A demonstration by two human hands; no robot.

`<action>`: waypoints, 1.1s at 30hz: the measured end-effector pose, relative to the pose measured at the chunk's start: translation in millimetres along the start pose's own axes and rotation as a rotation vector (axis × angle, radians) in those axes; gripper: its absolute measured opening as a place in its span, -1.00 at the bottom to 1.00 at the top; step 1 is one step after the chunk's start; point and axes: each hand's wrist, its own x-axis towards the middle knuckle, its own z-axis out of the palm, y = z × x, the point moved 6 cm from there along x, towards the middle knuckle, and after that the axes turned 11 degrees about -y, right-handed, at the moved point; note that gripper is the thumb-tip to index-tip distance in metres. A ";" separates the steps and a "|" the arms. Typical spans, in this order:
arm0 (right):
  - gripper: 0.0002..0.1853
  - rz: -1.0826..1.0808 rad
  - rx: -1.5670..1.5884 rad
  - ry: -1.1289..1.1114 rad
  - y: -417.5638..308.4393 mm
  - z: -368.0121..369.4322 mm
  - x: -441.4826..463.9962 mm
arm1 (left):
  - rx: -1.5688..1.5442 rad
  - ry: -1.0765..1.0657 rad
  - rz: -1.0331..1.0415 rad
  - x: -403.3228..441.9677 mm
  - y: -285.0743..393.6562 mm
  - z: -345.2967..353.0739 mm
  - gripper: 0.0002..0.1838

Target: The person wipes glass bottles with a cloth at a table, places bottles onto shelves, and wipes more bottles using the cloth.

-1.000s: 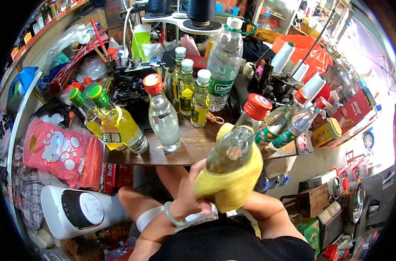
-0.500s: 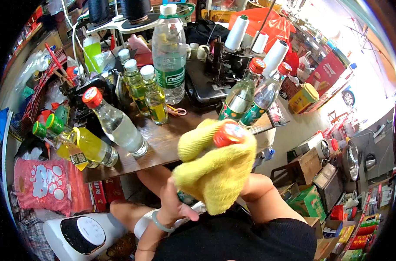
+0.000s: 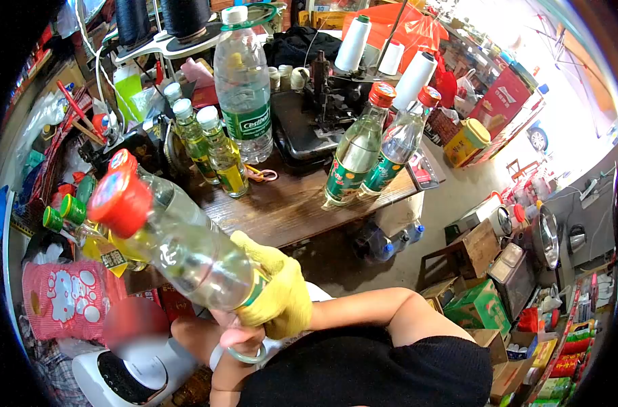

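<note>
Directly before the black shirt (image 3: 363,373): clear bottle (image 3: 195,256), red cap, held off the desk (image 3: 302,207) and tilted, cap end to upper left, base end nearest the body. Left hand (image 3: 239,335) at the base end, pale bracelet (image 3: 248,359) on that wrist; fingers partly hidden, grip cannot be told. Right hand grasping yellow cloth (image 3: 285,292), bunched around the bottle's lower part; cloth covers the fingers.

Next out, partly hidden behind the clear bottle: second red-capped bottle (image 3: 177,198). Left of it, two green-capped bottles (image 3: 94,239), yellowish.

On the desk: three small white-capped bottles (image 3: 226,157), close together; to the right, two green-labelled bottles (image 3: 354,157), red caps, side by side.

Farther back: large plastic bottle (image 3: 244,85), upright, just behind the small ones. Right of it, dark machine (image 3: 320,102). Beyond: white thread cones (image 3: 354,45), red plastic bag (image 3: 412,41).
</note>
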 end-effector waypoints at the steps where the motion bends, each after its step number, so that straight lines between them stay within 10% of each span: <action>1: -0.50 0.078 0.047 -0.023 9.5 -1.6 -2.4 | -0.005 0.002 -0.002 1.3 -0.3 1.2 0.12; 4: -0.36 -0.028 0.045 -0.041 33.9 -2.6 -17.4 | -0.029 0.025 -0.003 2.1 -6.4 4.2 0.10; 7: -0.52 0.410 0.939 0.069 71.6 7.3 -30.0 | -0.016 0.054 0.029 5.7 -10.4 9.1 0.07; 11: -0.56 0.525 0.905 0.013 74.0 0.3 -40.8 | 0.066 -0.056 0.108 14.8 -6.1 13.8 -0.10; 15: -0.45 0.140 0.033 -0.116 90.7 0.3 -61.1 | -0.045 -0.047 0.050 12.7 -6.4 23.6 -0.26; 21: -0.40 0.039 0.180 -0.126 52.8 -3.0 -29.5 | -0.157 -0.134 -0.099 -22.4 -42.9 11.9 -0.08; 23: -0.32 -0.116 -0.169 0.187 33.9 -20.1 -18.9 | -0.291 -0.098 -0.178 -24.7 -47.1 16.0 -0.04; 28: -0.41 0.227 0.377 -0.183 63.2 -39.2 -25.1 | 0.173 -0.409 -0.175 -19.5 -43.6 31.0 -0.10; 33: -0.49 -0.019 0.199 -0.019 15.8 -81.2 -15.1 | -0.045 -0.602 -0.470 -34.6 -58.8 37.5 -0.08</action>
